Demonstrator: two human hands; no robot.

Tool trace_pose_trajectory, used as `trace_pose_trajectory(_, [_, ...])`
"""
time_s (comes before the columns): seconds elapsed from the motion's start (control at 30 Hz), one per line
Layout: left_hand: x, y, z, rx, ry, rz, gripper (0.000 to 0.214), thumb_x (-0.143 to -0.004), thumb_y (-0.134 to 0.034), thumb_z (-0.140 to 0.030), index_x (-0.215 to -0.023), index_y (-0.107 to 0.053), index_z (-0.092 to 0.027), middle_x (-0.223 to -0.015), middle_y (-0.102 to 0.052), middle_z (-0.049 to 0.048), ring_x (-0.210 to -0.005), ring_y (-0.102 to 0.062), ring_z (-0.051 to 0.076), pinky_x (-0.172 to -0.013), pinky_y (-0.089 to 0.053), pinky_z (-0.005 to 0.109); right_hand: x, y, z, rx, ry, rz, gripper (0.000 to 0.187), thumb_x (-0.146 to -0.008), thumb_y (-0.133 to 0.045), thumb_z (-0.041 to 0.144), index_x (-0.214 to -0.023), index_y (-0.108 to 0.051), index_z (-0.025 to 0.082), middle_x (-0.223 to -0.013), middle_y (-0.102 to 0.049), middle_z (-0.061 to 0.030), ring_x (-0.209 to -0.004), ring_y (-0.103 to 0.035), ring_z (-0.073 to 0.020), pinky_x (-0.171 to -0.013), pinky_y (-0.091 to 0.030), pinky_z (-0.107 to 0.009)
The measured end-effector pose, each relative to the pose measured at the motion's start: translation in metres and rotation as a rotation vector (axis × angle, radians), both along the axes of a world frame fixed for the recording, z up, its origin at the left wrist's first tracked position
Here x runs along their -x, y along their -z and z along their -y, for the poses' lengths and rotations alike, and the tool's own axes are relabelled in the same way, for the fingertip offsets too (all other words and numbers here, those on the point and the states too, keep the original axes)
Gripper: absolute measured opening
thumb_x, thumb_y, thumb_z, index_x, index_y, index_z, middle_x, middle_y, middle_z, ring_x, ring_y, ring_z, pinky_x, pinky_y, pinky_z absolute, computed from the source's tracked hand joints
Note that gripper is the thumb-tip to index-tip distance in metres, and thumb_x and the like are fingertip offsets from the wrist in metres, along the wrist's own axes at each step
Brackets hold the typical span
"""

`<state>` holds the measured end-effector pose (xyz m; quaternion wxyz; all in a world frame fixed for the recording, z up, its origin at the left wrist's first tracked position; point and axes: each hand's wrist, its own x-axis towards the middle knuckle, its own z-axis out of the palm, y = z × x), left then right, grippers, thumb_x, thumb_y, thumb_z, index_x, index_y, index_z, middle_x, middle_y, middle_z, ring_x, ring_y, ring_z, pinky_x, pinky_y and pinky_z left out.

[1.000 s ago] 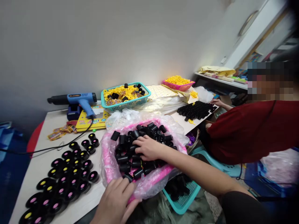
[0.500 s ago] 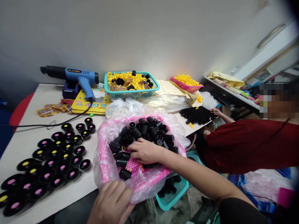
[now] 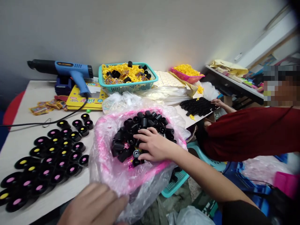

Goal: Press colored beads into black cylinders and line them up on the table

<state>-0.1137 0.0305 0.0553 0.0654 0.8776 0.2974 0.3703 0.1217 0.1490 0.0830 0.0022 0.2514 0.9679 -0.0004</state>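
A pink basket (image 3: 99, 140) lined with clear plastic (image 3: 150, 184) holds a heap of black cylindrical pieces (image 3: 144, 120). My right hand (image 3: 153, 145) lies over the heap with fingers spread, touching the pieces and gripping none that I can see. At the near left corner is my left hand (image 3: 93, 203), blurred, with bent fingers against the plastic liner; its grip is hidden. Rows of black round pieces (image 3: 49, 159) with pink or yellow centres stand on the table (image 3: 25, 125) to the left.
A blue heat gun (image 3: 67, 68) rests at the back left, its cord crossing the table. Behind are a teal basket (image 3: 128, 87) of yellow and black parts and a pink basket (image 3: 187, 78) of yellow parts. A co-worker in red (image 3: 248, 134) reaches toward black pieces (image 3: 198, 106) at right.
My right hand has shifted right and upward across the heap, its fingers spreading and black pieces moving beneath. My left hand has moved down and left from the basket's near rim. The view has shifted slightly.
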Motion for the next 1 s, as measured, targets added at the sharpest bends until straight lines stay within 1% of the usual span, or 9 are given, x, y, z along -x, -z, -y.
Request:
trace_pose_trajectory(0.13, [-0.020,-0.018,-0.045,0.435,-0.043,-0.375,0.032,-0.088,-0.039,-0.030,-0.080,-0.070,-0.025,-0.072,-0.069,0.0044,-0.070,-0.061,0.021,-0.074,-0.046,0.035,0.021,0.016,0.011,0.136,-0.173,0.075,0.021,-0.090,-0.052,0.027,-0.101,-0.067,0.017,-0.119,-0.059,-0.0077,-0.108,-0.045,-0.0208,-0.089,-0.031,-0.034])
trace_pose_trajectory(0.23, [-0.030,-0.018,-0.063,0.651,-0.193,-0.779,0.034,-0.077,-0.050,-0.045,-0.069,-0.073,-0.021,-0.076,-0.072,0.0131,-0.082,-0.064,0.031,-0.089,-0.042,0.047,0.025,0.029,0.012,0.174,-0.164,0.193,0.015,-0.081,-0.060,0.023,-0.088,-0.070,0.016,-0.111,-0.060,-0.0083,-0.095,-0.047,-0.0216,-0.081,-0.033,-0.035])
trace_pose_trajectory(0.37, [-0.029,-0.009,-0.060,0.620,-0.271,-0.793,0.044,-0.064,-0.055,-0.064,-0.057,-0.071,-0.024,-0.074,-0.072,0.0154,-0.095,-0.061,0.040,-0.101,-0.029,0.054,0.017,0.035,0.012,0.175,-0.094,0.218,0.016,-0.072,-0.064,0.027,-0.081,-0.068,0.013,-0.097,-0.063,-0.0106,-0.094,-0.044,-0.0254,-0.078,-0.031,-0.038])
trace_pose_trajectory(0.53, [-0.030,-0.005,-0.063,0.603,-0.266,-0.804,0.052,-0.062,-0.052,-0.072,-0.057,-0.070,-0.023,-0.071,-0.070,0.0156,-0.087,-0.061,0.038,-0.092,-0.035,0.053,0.023,0.043,0.012,0.184,0.025,0.150,0.010,-0.078,-0.060,0.021,-0.085,-0.064,0.013,-0.080,-0.066,-0.0085,-0.090,-0.043,-0.0229,-0.076,-0.028,-0.038])
trace_pose_trajectory(0.6, [-0.034,-0.006,-0.073,0.628,-0.254,-0.823,0.046,-0.072,-0.051,-0.061,-0.069,-0.072,-0.020,-0.078,-0.071,0.0157,-0.084,-0.062,0.035,-0.084,-0.041,0.048,0.030,0.049,0.012,0.202,0.049,0.147,0.007,-0.081,-0.057,0.015,-0.079,-0.064,0.014,-0.078,-0.066,-0.0086,-0.090,-0.044,-0.0226,-0.075,-0.027,-0.038])
trace_pose_trajectory(0.67, [-0.039,-0.006,-0.084,0.653,-0.219,-0.818,0.030,-0.080,-0.049,-0.035,-0.083,-0.072,-0.017,-0.085,-0.070,0.0155,-0.084,-0.062,0.032,-0.075,-0.044,0.042,0.039,0.055,0.012,0.221,0.042,0.160,0.010,-0.080,-0.057,0.013,-0.072,-0.064,0.015,-0.074,-0.065,-0.0095,-0.090,-0.044,-0.0237,-0.074,-0.027,-0.039])
trace_pose_trajectory(0.77, [-0.044,-0.002,-0.096,0.675,-0.155,-0.808,0.029,-0.072,-0.048,-0.009,-0.087,-0.071,-0.016,-0.092,-0.070,0.0135,-0.085,-0.062,0.028,-0.069,-0.046,0.035,0.048,0.061,0.010,0.217,0.020,0.203,0.015,-0.079,-0.058,0.012,-0.065,-0.063,0.016,-0.065,-0.061,-0.0095,-0.088,-0.045,-0.0246,-0.075,-0.027,-0.040])
trace_pose_trajectory(0.9, [-0.047,0.004,-0.101,0.655,-0.170,-0.788,0.017,-0.066,-0.055,-0.009,-0.074,-0.069,-0.014,-0.081,-0.069,0.0139,-0.078,-0.062,0.029,-0.066,-0.047,0.036,0.046,0.051,0.004,0.192,-0.049,0.212,0.016,-0.081,-0.056,0.012,-0.067,-0.063,0.015,-0.068,-0.063,-0.0080,-0.085,-0.048,-0.0224,-0.077,-0.029,-0.039])
trace_pose_trajectory(1.0, [-0.042,-0.009,-0.099,0.593,-0.171,-0.707,0.012,-0.066,-0.059,-0.012,-0.073,-0.067,-0.015,-0.085,-0.068,0.0135,-0.086,-0.062,0.030,-0.076,-0.048,0.038,0.034,0.026,0.008,0.209,0.012,-0.007,0.013,-0.083,-0.055,0.013,-0.075,-0.065,0.013,-0.076,-0.066,-0.0076,-0.085,-0.052,-0.0201,-0.081,-0.034,-0.038])
